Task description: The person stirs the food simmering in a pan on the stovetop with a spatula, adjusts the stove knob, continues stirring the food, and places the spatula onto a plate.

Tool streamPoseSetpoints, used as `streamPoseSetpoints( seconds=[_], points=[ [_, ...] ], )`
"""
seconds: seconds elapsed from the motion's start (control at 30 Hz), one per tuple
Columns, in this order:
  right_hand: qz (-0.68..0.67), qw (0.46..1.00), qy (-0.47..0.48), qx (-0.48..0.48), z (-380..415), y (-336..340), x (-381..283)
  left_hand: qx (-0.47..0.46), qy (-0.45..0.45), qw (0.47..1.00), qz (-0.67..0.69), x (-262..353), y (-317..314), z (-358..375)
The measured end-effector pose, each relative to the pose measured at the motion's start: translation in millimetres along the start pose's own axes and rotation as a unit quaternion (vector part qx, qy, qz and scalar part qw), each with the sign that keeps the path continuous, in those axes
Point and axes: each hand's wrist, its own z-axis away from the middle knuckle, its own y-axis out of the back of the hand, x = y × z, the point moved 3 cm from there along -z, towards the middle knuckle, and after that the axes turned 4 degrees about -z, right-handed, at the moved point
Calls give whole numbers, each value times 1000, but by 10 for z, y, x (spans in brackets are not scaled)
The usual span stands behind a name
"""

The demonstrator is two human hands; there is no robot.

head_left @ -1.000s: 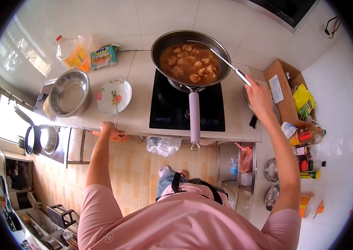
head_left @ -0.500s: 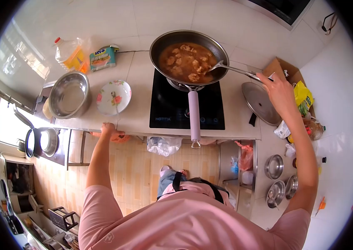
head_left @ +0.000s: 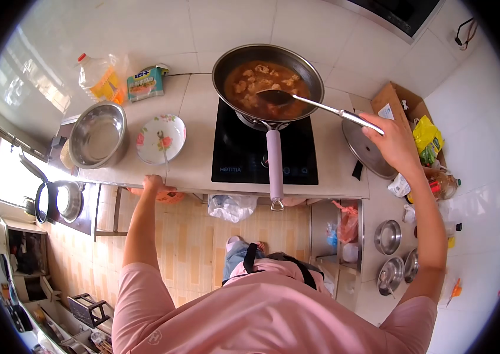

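My right hand (head_left: 390,140) is closed around the silver handle of a long cooking spoon (head_left: 327,108). The spoon's dark oval head lies over the brown broth in a deep frying pan (head_left: 221,97), partly in the liquid. Chunks of what looks like meat (head_left: 262,69) sit in the broth. The pan, with its pale lilac handle pointing toward me, rests on a black induction cooktop (head_left: 238,150). My left hand (head_left: 154,184) grips the front edge of the counter (head_left: 194,168), its fingertips partly hidden. Close to it stands a floral plate (head_left: 149,150) with a small spoon on it.
At left are a steel basin (head_left: 99,138), an oil bottle (head_left: 96,79) and a green box (head_left: 145,84). A pan lid (head_left: 374,150) lies at right beneath my forearm. Beyond it stands a cardboard box (head_left: 394,100); several steel bowls (head_left: 388,236) sit on the right side counter.
My right hand has moved slightly down, and the cooking spoon's head has shifted left across the pan, now showing at the broth's surface. My left hand stays in place.
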Motion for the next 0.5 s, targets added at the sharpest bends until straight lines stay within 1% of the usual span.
streamPoseSetpoints(
  seconds=[0.03,0.1,0.13,0.2,0.23,0.33,0.43,0.5],
  points=[
    [6,999,-33,-10,-34,-1,57,-27,8,1000,-4,11,8,1],
    [16,999,-9,41,-62,-11,40,-43,5,999,-28,-3,-17,-46],
    [21,997,5,69,-80,-14,38,-68,8,997,-28,-2,-8,-58],
    [74,989,68,113,-160,-159,145,-117,15,993,-27,12,16,-57],
    [100,981,100,135,-224,-254,201,-114,17,993,-27,8,26,-71],
    [99,976,124,152,-410,-537,272,-113,28,993,-11,27,43,-9],
    [134,977,98,136,-665,-782,169,-110,32,993,2,45,106,58],
    [131,977,91,141,-835,-927,143,-98,22,995,-12,39,77,31]
  ],
)
